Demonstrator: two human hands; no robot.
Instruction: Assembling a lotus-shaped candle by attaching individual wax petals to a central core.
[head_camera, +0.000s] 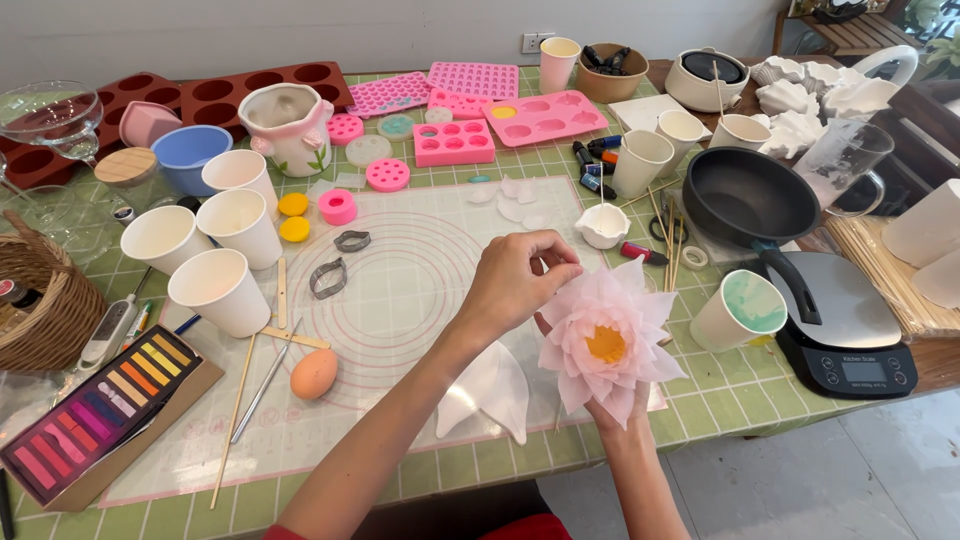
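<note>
The right hand (612, 408) cups a pink flower (603, 340) from below, fingers curled up around its base so the yellow centre faces up just over the mat's (400, 290) right edge. The left hand (515, 282) reaches across from the mat side, fingertips pinched narrow on an upper petal. White petals (490, 390) lie on the mat below the left wrist, an egg (314, 373) further left, cutters (328, 278) above it.

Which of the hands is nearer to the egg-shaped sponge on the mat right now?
Left. The left hand pinches the pink flower's upper petals, right of the orange egg-shaped sponge. The right hand cups the flower from below, farther right.
</note>
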